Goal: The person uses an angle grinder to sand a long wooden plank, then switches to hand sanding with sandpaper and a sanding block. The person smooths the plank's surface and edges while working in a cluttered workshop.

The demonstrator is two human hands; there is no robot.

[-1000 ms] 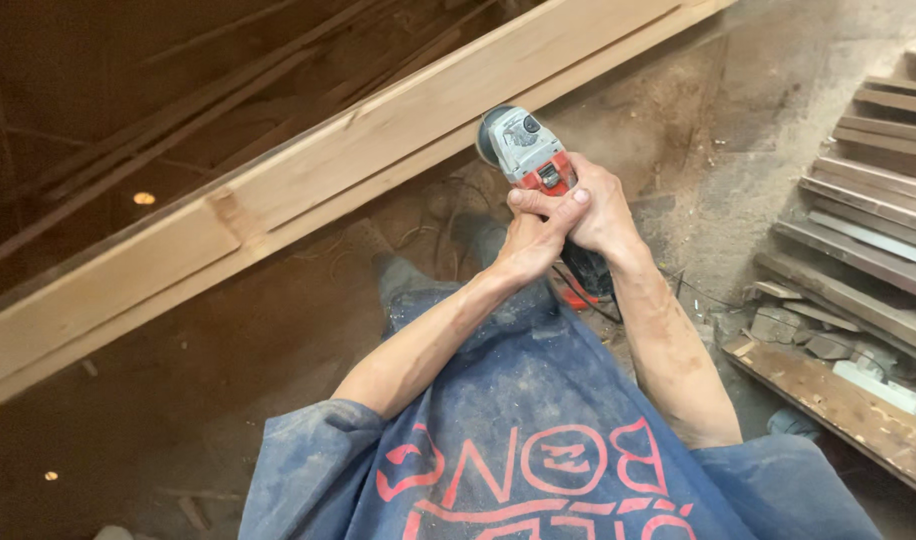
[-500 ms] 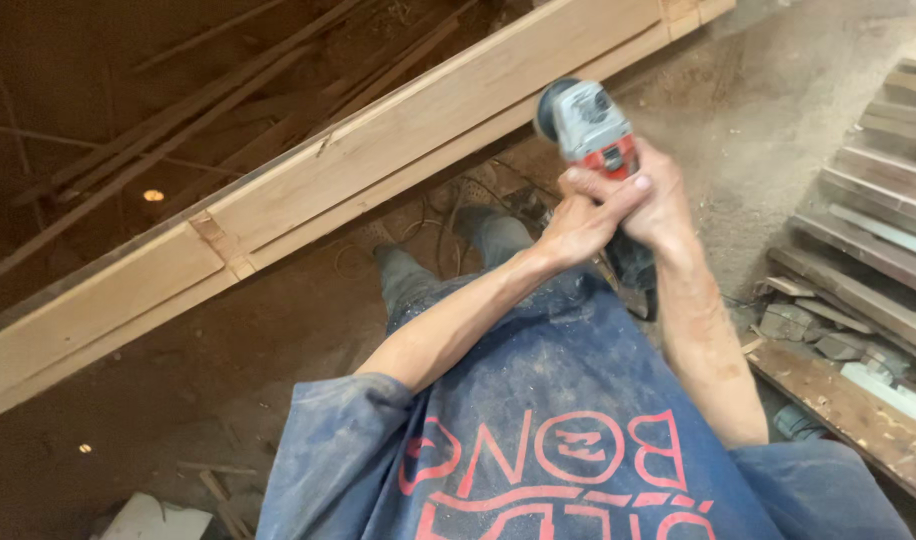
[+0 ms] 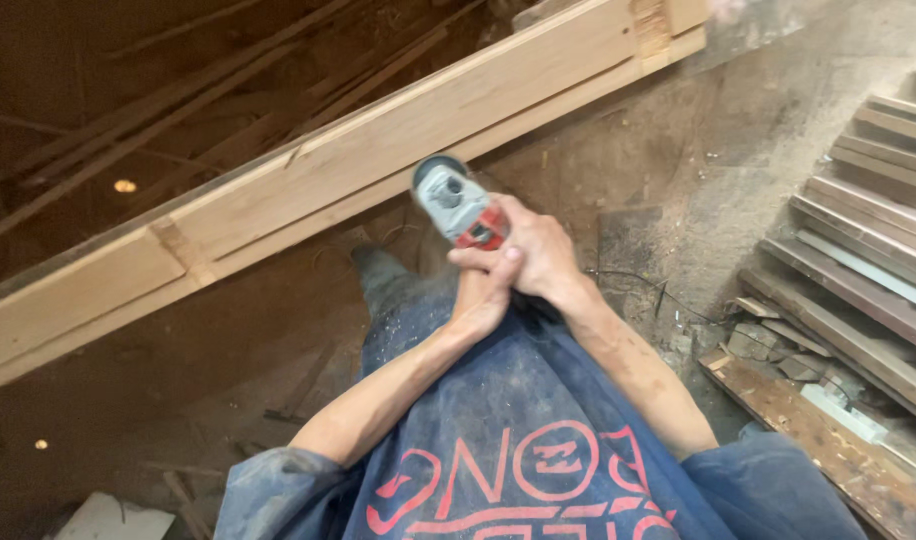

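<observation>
While both hands wrap it, the grey-and-red handheld angle grinder (image 3: 458,205) sits mid-scene, head pointing far, just near of the long pale wooden beam (image 3: 378,160) running diagonally from near left to far right. Right hand (image 3: 533,255) is curled tight round the grinder body; left hand (image 3: 483,295) is closed against it from below, fingers pressed together. Stacked grey-brown wooden planks (image 3: 858,240) lie right, on the dusty concrete floor (image 3: 698,170).

We count one angle grinder (image 3: 458,205), two hands, one long wooden beam (image 3: 378,170), and seven-odd stacked planks (image 3: 858,250) at three o'clock.
</observation>
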